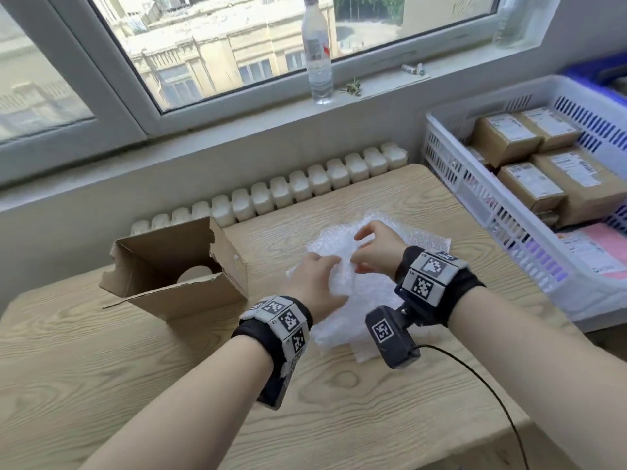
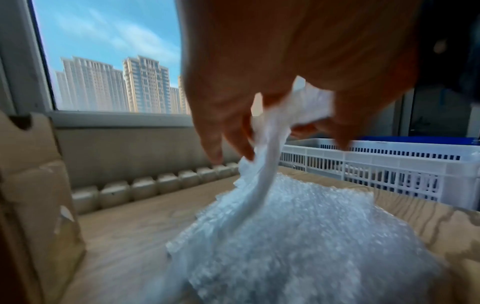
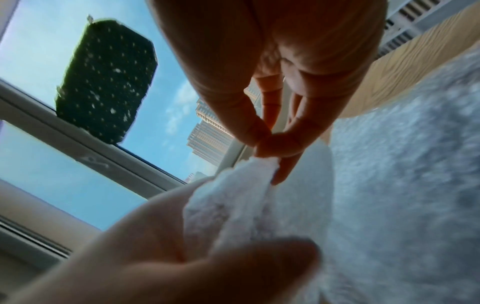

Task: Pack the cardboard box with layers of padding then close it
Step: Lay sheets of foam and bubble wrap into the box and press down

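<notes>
A pile of clear bubble wrap (image 1: 366, 293) lies on the wooden table (image 1: 118, 351), in front of me. My left hand (image 1: 317, 278) grips a bunched fold of the bubble wrap (image 2: 270, 144) and lifts it off the pile. My right hand (image 1: 373, 247) pinches the same sheet (image 3: 233, 197) between thumb and fingers, close beside the left hand (image 3: 182, 257). The open cardboard box (image 1: 176, 266) stands to the left, its flaps up, with a pale round shape showing inside. In the left wrist view the box wall (image 2: 33, 195) fills the left edge.
A white slatted crate (image 1: 502, 212) with several labelled cardboard parcels (image 1: 532, 184) stands on the right. A radiator (image 1: 271, 195) runs behind the table. A plastic water bottle (image 1: 318, 52) stands on the window sill. A black cable (image 1: 488, 391) trails from my right wrist.
</notes>
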